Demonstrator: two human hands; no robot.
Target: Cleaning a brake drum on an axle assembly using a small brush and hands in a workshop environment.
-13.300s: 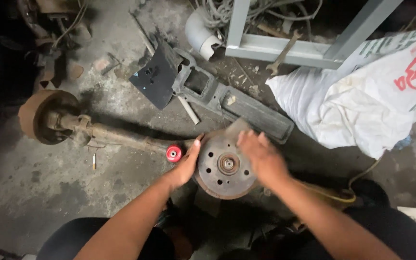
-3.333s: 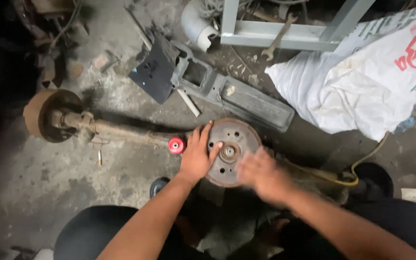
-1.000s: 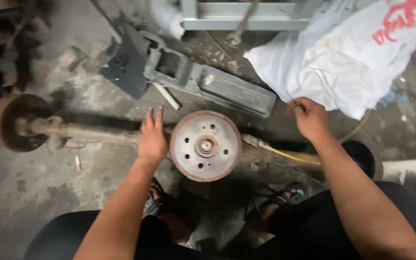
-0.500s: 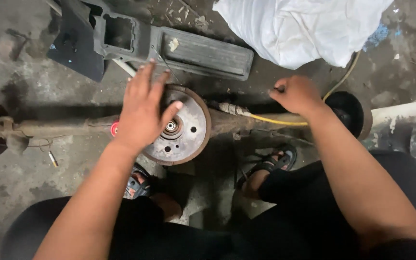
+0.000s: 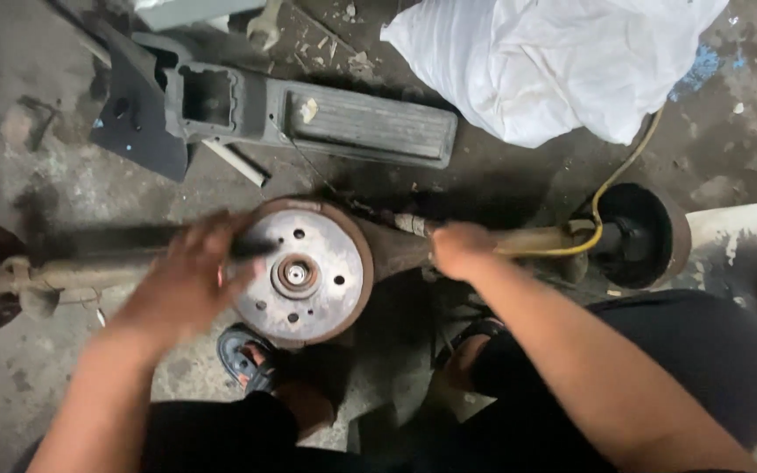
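Rusty brake drum [image 5: 304, 273] standing on edge on the floor [image 5: 37, 394], face up toward the camera. Left hand [image 5: 181, 280], blurred, spread against its left rim for support; right hand [image 5: 459, 250] clenched around the axle shaft [image 5: 527, 241], steadying it.

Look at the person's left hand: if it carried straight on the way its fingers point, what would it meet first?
The left hand is blurred, with its fingers pointing right toward the round metal disc. It would probably meet the face of that disc first, near the hub, though depth is hard to judge.
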